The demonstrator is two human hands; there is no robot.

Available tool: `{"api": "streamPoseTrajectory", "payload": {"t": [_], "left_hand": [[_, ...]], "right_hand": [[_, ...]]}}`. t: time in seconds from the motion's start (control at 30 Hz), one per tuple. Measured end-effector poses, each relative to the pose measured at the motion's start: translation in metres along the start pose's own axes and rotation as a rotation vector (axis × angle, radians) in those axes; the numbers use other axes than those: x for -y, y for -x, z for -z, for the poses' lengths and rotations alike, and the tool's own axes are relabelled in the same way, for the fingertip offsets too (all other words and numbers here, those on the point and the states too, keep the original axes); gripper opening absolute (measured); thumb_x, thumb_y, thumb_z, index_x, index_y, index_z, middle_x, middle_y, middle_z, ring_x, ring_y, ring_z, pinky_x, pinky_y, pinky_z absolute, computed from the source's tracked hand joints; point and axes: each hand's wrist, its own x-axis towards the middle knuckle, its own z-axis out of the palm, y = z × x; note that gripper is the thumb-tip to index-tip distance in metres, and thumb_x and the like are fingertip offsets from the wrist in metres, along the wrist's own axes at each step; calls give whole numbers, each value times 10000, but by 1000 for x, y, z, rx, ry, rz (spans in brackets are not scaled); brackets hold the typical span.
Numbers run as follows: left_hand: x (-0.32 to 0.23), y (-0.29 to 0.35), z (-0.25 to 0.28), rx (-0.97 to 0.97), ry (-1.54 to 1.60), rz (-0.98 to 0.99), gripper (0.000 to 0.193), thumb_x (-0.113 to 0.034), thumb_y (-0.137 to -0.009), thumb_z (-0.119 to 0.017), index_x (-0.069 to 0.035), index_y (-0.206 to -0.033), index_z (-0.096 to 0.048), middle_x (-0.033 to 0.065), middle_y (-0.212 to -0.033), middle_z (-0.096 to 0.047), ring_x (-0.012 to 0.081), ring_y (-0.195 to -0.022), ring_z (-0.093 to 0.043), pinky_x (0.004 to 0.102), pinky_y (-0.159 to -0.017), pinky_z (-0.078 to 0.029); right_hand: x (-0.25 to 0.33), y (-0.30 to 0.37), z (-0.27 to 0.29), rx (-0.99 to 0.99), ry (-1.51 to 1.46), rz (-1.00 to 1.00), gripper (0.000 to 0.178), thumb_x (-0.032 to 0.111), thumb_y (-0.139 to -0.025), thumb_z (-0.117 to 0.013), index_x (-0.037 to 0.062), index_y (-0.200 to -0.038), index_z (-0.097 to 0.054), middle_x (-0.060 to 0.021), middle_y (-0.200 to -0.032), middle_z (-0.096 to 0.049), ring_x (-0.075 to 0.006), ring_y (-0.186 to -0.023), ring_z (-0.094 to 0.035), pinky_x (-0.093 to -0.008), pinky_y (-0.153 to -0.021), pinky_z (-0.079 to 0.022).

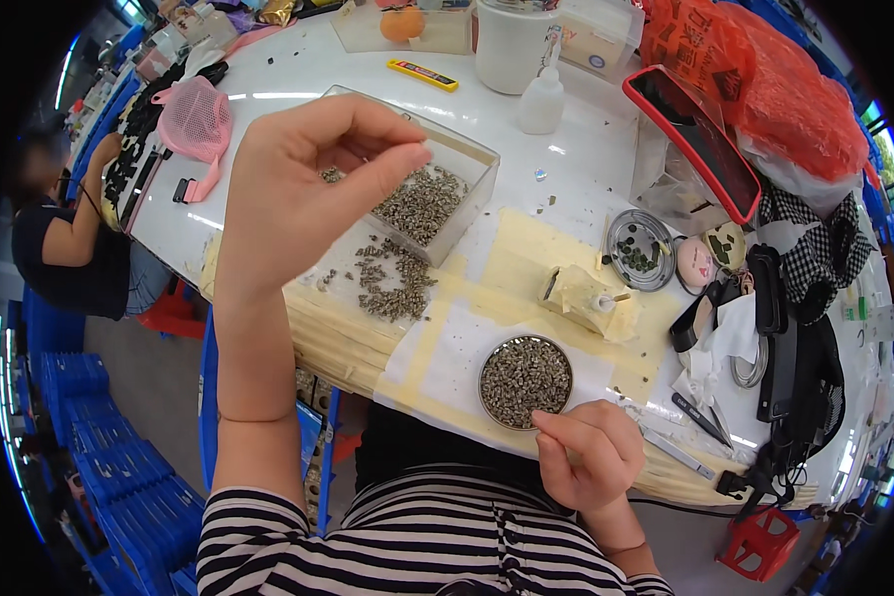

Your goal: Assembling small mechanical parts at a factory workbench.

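Note:
My left hand (313, 184) is raised over a clear plastic box (482, 179). Its thumb and forefinger come together at the tips, and anything between them is too small to make out. Many small grey metal-looking pieces (422, 209) fill part of the box, and a loose pile of the same pieces (392, 283) lies in front of it. My right hand (598, 459) is closed in a pinch at the near right rim of a round dish (483, 382) full of similar pieces (526, 377). What those fingertips hold, if anything, cannot be seen.
Right of the dish stand a tape-wrapped block (586, 298) and a round clear dish (616, 263) with dark bits. Tweezers (700, 417) lie near the front edge. A red-framed phone (690, 144) leans up behind. A yellow cutter (422, 74) and white bottle (541, 102) are farther back. Someone sits at far left.

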Motion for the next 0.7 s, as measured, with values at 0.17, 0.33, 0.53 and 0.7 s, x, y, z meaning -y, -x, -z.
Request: {"api": "streamPoseTrajectory", "payload": {"t": [0.17,0.33,0.53,0.7], "left_hand": [[-39,52,-42,43,499,189,130,1,-826,-748,58,-934,-705,82,-847,-702,95,-758,-645,209,-675,-514],[-37,71,-75,219,870,428,105,-16,-842,-732,56,-902,-686,104,-793,-700,118,-698,-660,215,-623,-533],[-23,80,-89,281,928,466,113,-69,-888,-722,38,-902,-691,65,-773,-695,72,-658,-633,190,-601,-524],[-20,81,-94,313,964,487,105,-61,-884,-724,36,-882,-685,67,-772,-695,73,-663,-634,190,-601,-523]], "right_hand": [[9,-13,6,-90,25,-52,258,-36,-715,-768,33,-957,-712,-73,-785,-656,-191,-627,-611,-284,-530,-475],[14,-32,2,-173,46,-10,266,-56,-735,-763,9,-987,-709,-105,-883,-669,-212,-686,-648,-290,-578,-520],[3,-29,-4,-192,14,-7,250,-64,-737,-761,2,-975,-721,-98,-843,-666,-196,-698,-654,-274,-579,-517],[1,-25,-3,-199,-25,-47,235,-72,-727,-761,19,-940,-724,-82,-807,-652,-184,-677,-641,-265,-582,-508]]}}
